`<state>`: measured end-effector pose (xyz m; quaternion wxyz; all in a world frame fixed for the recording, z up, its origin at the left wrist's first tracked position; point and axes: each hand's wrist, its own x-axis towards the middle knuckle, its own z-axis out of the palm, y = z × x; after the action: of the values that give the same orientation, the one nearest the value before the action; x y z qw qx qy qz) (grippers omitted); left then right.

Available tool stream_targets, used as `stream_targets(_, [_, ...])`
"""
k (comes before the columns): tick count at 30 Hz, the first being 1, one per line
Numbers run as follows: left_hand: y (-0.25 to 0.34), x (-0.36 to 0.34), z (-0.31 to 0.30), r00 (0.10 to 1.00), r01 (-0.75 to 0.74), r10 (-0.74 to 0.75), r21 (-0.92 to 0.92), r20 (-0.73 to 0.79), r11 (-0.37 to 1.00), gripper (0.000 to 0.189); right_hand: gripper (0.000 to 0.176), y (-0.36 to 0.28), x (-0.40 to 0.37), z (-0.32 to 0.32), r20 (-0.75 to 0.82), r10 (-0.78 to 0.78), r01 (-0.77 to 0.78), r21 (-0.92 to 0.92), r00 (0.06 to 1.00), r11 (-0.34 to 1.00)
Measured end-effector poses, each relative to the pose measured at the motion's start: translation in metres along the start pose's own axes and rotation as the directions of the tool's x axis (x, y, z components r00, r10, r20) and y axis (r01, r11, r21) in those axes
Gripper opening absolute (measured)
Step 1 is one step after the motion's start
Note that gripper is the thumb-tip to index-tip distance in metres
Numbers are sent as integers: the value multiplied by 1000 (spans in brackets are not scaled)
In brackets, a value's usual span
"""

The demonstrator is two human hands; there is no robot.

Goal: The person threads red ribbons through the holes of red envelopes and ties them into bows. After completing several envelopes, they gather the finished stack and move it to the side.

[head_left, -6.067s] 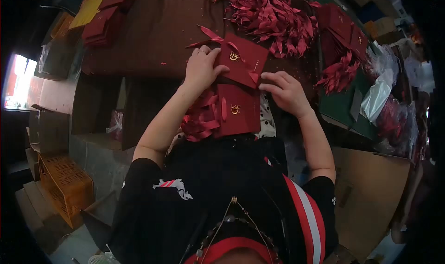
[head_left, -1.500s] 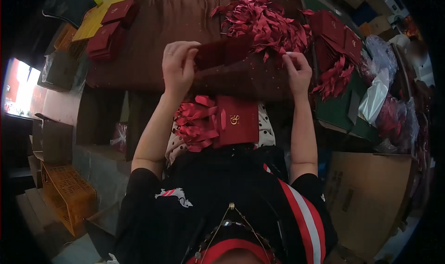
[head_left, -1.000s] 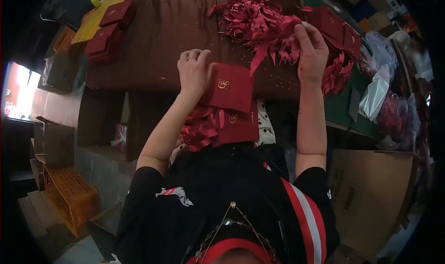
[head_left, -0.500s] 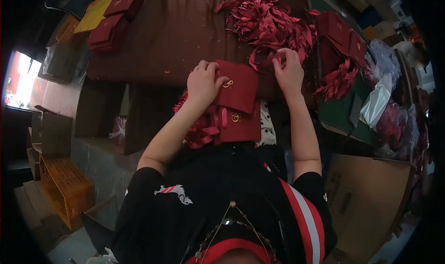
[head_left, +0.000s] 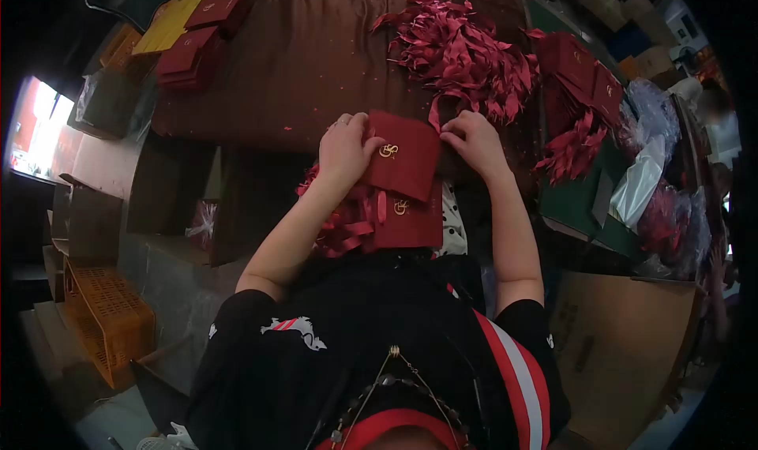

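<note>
My left hand (head_left: 346,146) grips the left edge of a dark red pouch (head_left: 407,156) with a gold logo, thumb on its front. Close to the pouch's upper right corner, my right hand (head_left: 474,140) pinches a red ribbon (head_left: 439,112) that reaches up toward a heap of ribbons (head_left: 466,51). Below the held pouch, a second red pouch (head_left: 410,225) with the same logo lies near my lap, with loose red ribbons (head_left: 343,225) to its left.
Stacked red pouches (head_left: 189,59) lie at the table's far left. More pouches (head_left: 572,67) and ribbons sit on the right beside plastic bags (head_left: 651,122). An orange crate (head_left: 110,324) and an open cardboard box (head_left: 178,189) stand left; a large carton (head_left: 624,339) stands lower right.
My right hand has moved left and down, closer to the pouch, bringing the ribbon end with it. My left hand still holds the pouch. The view has shifted slightly.
</note>
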<state>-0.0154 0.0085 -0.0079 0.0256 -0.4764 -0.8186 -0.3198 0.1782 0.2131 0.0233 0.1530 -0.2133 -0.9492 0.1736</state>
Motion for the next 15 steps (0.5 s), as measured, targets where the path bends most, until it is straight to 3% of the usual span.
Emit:
stream_targets(2, [-1, 1, -5, 998, 54, -52, -46, 41, 997, 48, 18, 7, 3, 9, -46, -19, 18, -22, 999, 1000])
stream_targets(3, [-1, 1, -6, 991, 106, -98, -92, 87, 990, 49, 18, 5, 4, 13, -97, 76, -49, 260, 992, 964])
stream_targets(4, [-2, 1, -5, 991, 112, -104, -90, 86, 990, 49, 18, 4, 5, 15, -116, 181, -95, 522, 976, 847])
stream_targets(5, [-2, 2, -4, 993, 98, -93, -59, 76, 993, 50, 19, 4, 5, 15, -75, 224, -128, 631, 972, 765])
stream_targets(6, [-2, 2, -2, 994, 84, -82, -28, 68, 996, 50, 19, -3, 6, 13, -70, 222, -129, 632, 973, 764])
stream_targets(8, [1, 3, -2, 992, 109, -107, -33, 65, 994, 49, 18, -25, 7, 10, 88, 270, -201, 882, 959, 426])
stream_targets(11, [6, 6, -11, 986, 150, -144, -67, 84, 987, 47, 15, -38, 11, 28, 138, 232, -200, 942, 963, 271])
stream_targets(15, [1, 4, -12, 990, 130, -117, -184, 79, 974, 39, 15, -60, 17, 35, 191, 228, -242, 946, 955, 218])
